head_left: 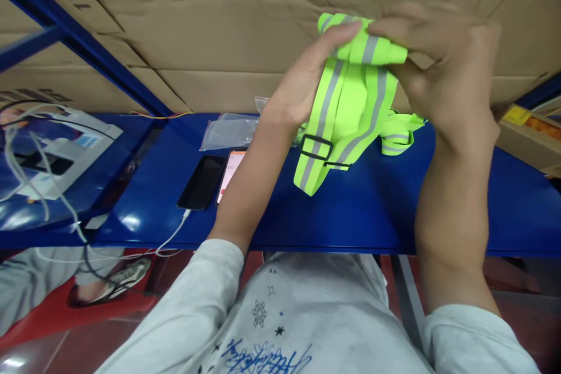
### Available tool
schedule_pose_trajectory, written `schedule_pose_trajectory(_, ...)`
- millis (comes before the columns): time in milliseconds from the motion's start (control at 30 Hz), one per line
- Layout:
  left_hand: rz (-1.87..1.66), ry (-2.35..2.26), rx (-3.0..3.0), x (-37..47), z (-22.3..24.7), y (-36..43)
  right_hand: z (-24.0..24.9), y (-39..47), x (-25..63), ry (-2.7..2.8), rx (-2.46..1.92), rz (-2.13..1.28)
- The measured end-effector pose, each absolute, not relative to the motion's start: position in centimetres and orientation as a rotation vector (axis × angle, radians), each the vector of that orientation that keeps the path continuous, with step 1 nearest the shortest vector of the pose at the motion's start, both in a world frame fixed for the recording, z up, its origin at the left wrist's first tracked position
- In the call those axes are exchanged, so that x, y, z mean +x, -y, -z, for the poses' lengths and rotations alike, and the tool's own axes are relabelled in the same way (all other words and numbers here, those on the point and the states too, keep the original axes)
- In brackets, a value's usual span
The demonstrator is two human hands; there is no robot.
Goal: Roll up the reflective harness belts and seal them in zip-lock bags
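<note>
Blue bench (368,216) spans the view, brown cardboard (210,41) upright behind it. Far L: white cables (21,134) looped over a white boxy item (83,149) w/ dark parts, exact type unclear. Below bench edge there, another person's trouser leg (30,286) & shoe (127,277), nr smth red. Next R, blk phone (201,182) lies flat, screen dark, white cord (173,238) at its lower end. Just beside it, lit phone (229,175), pt hidden by L forearm. Clear plastic bag (230,131) lies behind the phones. L hand (302,85) closed on the L side of the hi-vis strap (335,99), thumb pressed on its folded top. Strap = neon yellow-green w/ grey stripe, held up above bench, several layers; top part folded over crosswise, loops hanging below. Blk buckle (316,147) on lower L loop, blk slider (337,165) at lower edge, just R of it. More neon strap (397,137) sits bunched on bench, behind/R of the held loops; can't tell if joined. R hand (442,58), blurred, grips R end of the folded top btwn thumb & fingers. Far R, open cardboard box (530,134) w/ yellow label & orange contents.
</note>
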State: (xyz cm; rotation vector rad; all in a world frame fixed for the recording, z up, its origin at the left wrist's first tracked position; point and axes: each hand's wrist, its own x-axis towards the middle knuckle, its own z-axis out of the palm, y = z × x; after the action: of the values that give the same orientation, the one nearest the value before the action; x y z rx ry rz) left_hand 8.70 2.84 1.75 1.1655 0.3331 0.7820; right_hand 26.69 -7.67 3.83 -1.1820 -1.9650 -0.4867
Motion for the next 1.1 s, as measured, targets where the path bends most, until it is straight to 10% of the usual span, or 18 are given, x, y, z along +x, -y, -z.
schedule_pose_trajectory(200, -0.708, -0.112, 1.212, 8.4, -0.8, -3.3, -3.7, 8.3, 28.7, 2.074, -1.047, -0.188)
schedule_pose_trajectory(1100, -0.191, -0.341, 0.759, 5.8, 6.8, 7.1, 5.8, 16.5, 22.9, 1.428, -1.302, -0.057)
